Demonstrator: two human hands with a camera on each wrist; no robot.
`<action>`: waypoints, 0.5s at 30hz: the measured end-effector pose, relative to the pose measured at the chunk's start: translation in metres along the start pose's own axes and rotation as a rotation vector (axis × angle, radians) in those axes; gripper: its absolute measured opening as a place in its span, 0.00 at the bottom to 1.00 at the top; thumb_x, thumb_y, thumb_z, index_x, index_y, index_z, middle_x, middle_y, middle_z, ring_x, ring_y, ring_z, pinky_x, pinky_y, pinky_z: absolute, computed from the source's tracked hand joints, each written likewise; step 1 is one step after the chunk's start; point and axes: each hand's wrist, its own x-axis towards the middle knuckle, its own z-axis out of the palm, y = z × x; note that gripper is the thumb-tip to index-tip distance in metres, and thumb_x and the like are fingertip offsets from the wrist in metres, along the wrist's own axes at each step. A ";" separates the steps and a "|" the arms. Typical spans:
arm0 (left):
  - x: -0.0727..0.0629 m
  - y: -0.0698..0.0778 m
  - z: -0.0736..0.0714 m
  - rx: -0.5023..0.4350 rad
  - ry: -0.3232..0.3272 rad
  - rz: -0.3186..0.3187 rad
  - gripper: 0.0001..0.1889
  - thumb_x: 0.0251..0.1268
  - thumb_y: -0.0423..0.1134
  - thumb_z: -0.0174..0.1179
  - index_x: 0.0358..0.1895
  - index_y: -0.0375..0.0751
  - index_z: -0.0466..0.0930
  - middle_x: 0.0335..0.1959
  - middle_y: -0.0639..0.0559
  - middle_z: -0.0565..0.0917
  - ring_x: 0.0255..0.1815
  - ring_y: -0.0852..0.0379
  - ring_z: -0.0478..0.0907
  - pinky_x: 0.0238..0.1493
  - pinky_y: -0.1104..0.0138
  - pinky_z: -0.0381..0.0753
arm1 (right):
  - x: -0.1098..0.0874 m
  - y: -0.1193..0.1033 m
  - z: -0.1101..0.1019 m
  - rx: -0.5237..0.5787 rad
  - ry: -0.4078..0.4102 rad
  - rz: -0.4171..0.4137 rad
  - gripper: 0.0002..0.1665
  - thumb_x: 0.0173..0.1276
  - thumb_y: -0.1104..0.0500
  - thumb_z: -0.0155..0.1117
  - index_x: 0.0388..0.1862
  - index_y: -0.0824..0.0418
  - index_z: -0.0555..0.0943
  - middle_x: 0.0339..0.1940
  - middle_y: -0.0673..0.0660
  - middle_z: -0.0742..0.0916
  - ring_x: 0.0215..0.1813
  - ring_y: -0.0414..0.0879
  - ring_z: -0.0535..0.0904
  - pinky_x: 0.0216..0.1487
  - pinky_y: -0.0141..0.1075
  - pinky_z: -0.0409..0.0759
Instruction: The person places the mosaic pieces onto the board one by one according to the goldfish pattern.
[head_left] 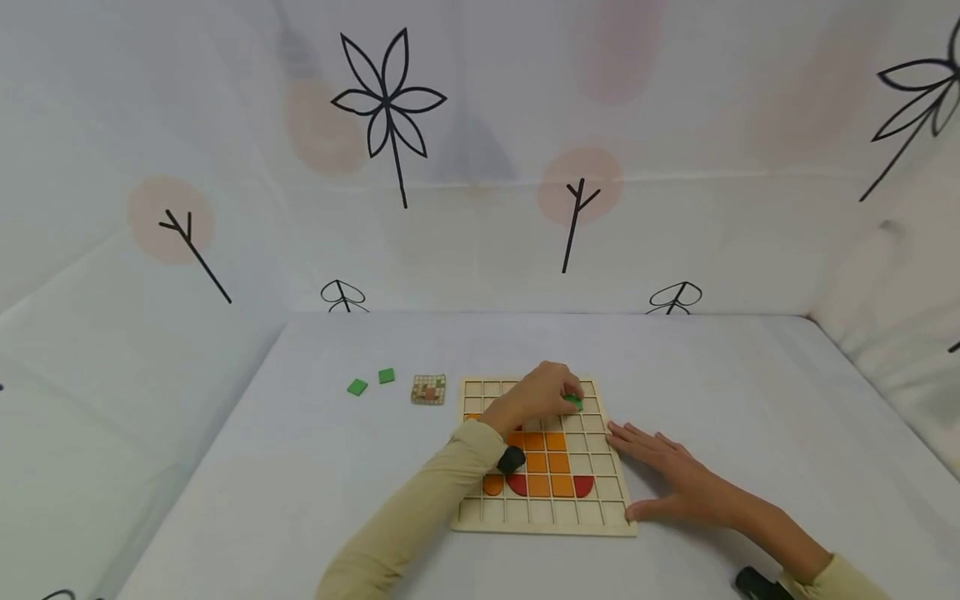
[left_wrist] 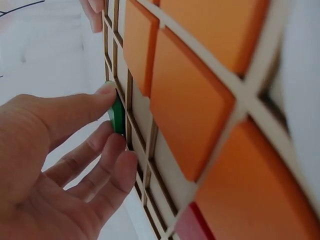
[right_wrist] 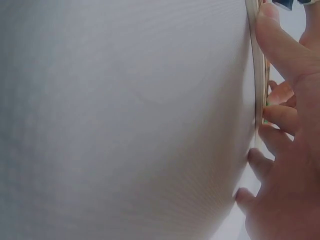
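A wooden grid board (head_left: 543,517) lies on the table, with orange square tiles (head_left: 536,462) and red rounded pieces (head_left: 583,486) set in its cells. My left hand (head_left: 534,396) reaches over its upper part and pinches a green tile (head_left: 573,403) between thumb and fingers. In the left wrist view the green tile (left_wrist: 118,115) stands tilted against the grid, beside orange tiles (left_wrist: 187,100). My right hand (head_left: 678,483) rests at the board's right edge, fingers spread, thumb and fingertips touching the rim. Part of the board is hidden under my left forearm.
Two loose green tiles (head_left: 357,387) lie on the white table to the left. Next to the board is a small pattern card (head_left: 428,390) with a coloured grid. White cloth walls (head_left: 480,250) with plant drawings stand behind and at the sides.
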 end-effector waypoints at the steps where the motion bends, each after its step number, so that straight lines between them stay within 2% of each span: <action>1: 0.000 0.002 0.000 -0.003 -0.009 -0.010 0.06 0.60 0.34 0.64 0.40 0.41 0.86 0.37 0.54 0.83 0.37 0.62 0.76 0.38 0.77 0.73 | 0.000 0.000 0.000 0.000 0.001 0.000 0.54 0.47 0.34 0.70 0.72 0.51 0.64 0.74 0.54 0.63 0.74 0.57 0.52 0.67 0.58 0.45; 6: -0.002 0.009 -0.002 -0.007 -0.044 -0.065 0.06 0.60 0.34 0.64 0.40 0.42 0.86 0.38 0.55 0.83 0.37 0.64 0.75 0.38 0.77 0.73 | -0.001 -0.001 -0.001 0.003 0.001 -0.005 0.54 0.47 0.34 0.70 0.72 0.51 0.64 0.74 0.54 0.63 0.74 0.56 0.51 0.66 0.61 0.45; 10: -0.004 0.012 -0.003 0.013 -0.031 -0.090 0.06 0.60 0.33 0.64 0.40 0.42 0.86 0.40 0.55 0.83 0.40 0.63 0.76 0.40 0.76 0.73 | -0.001 -0.002 -0.001 0.000 0.009 -0.016 0.53 0.48 0.35 0.70 0.71 0.52 0.64 0.73 0.55 0.64 0.74 0.58 0.52 0.67 0.59 0.45; 15: -0.004 0.011 -0.003 0.026 -0.011 -0.111 0.05 0.59 0.33 0.65 0.37 0.43 0.86 0.38 0.55 0.83 0.39 0.62 0.76 0.40 0.76 0.73 | -0.001 -0.002 -0.001 0.002 0.005 -0.014 0.53 0.48 0.35 0.70 0.71 0.52 0.64 0.73 0.55 0.64 0.73 0.59 0.52 0.67 0.58 0.45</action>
